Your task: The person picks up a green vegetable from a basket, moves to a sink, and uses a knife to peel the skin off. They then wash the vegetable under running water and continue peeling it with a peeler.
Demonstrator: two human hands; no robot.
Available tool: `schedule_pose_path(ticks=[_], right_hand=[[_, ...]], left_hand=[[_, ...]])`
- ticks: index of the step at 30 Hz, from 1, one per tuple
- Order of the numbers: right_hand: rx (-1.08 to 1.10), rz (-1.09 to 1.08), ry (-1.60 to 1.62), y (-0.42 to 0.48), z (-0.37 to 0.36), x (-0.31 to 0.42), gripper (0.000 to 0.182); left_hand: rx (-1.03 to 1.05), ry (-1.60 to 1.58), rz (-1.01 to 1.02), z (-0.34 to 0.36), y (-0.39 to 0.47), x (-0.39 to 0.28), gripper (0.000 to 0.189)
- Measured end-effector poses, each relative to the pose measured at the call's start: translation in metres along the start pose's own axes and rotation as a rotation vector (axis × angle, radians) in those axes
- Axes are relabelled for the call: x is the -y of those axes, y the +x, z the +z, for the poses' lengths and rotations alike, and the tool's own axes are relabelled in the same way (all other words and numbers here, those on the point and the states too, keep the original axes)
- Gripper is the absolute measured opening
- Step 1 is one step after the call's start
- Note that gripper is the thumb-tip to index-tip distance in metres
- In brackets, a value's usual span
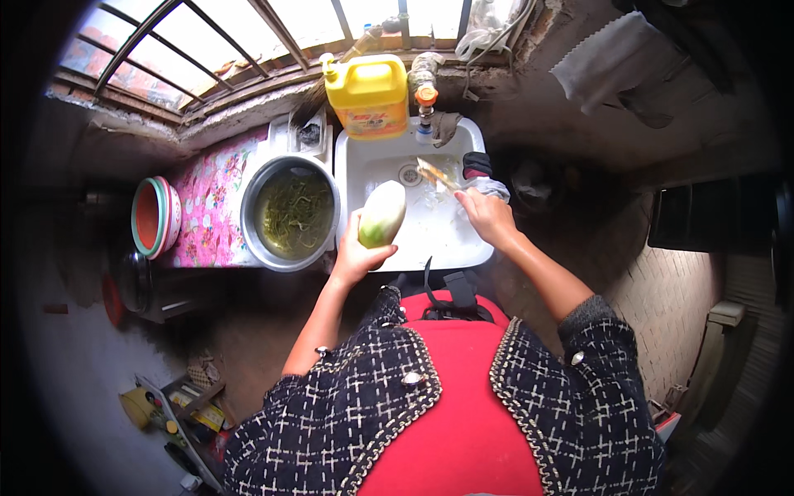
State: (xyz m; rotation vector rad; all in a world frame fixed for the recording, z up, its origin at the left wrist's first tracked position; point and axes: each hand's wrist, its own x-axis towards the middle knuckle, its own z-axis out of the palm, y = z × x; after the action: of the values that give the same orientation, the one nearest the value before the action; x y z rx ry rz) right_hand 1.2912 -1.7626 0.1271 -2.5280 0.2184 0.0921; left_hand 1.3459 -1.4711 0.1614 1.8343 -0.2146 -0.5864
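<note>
My left hand (pixel 358 253) holds a pale white-and-green radish-like vegetable (pixel 383 214), tilted upward over the near left part of a white sink (pixel 428 239). In my right hand (pixel 487 216), above the sink's right side, is the handle of a kitchen tool, likely a peeler or knife (pixel 437 175), whose exact kind I cannot tell. Its far end lies over the basin near the drain (pixel 409 175). Thin wet scraps show in the sink below the tool. Under the tap (pixel 425 99), a dark cloth hangs at the back of the sink.
A metal basin (pixel 246 226) of water and green strands stands left of the sink, on a pink floral cloth (pixel 208 192). Stacked bowls (pixel 149 217) sit at its far left end. A yellow jug (pixel 367 93) stands behind the sink. Dark cloth (pixel 477 163) lies on the right rim.
</note>
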Motion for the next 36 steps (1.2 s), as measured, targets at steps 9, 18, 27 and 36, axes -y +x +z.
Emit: schedule_pose_path(ticks=[9, 18, 27, 36], right_hand=[[-0.056, -0.242, -0.012, -0.008, 0.012, 0.065, 0.036], [-0.119, -0.397, -0.071, -0.017, 0.009, 0.067, 0.035], [-0.076, -0.032, -0.043, 0.013, 0.017, -0.003, 0.039], [-0.011, -0.110, -0.076, 0.011, 0.021, 0.039, 0.036]], left_hand=[[0.258, -0.689, -0.320, 0.008, 0.005, 0.008, 0.066], [0.282, -0.675, -0.355, 0.011, 0.009, 0.003, 0.064], [0.240, -0.648, -0.201, 0.010, 0.000, 0.005, 0.077], [0.176, -0.516, -0.291, 0.009, 0.005, 0.013, 0.078]])
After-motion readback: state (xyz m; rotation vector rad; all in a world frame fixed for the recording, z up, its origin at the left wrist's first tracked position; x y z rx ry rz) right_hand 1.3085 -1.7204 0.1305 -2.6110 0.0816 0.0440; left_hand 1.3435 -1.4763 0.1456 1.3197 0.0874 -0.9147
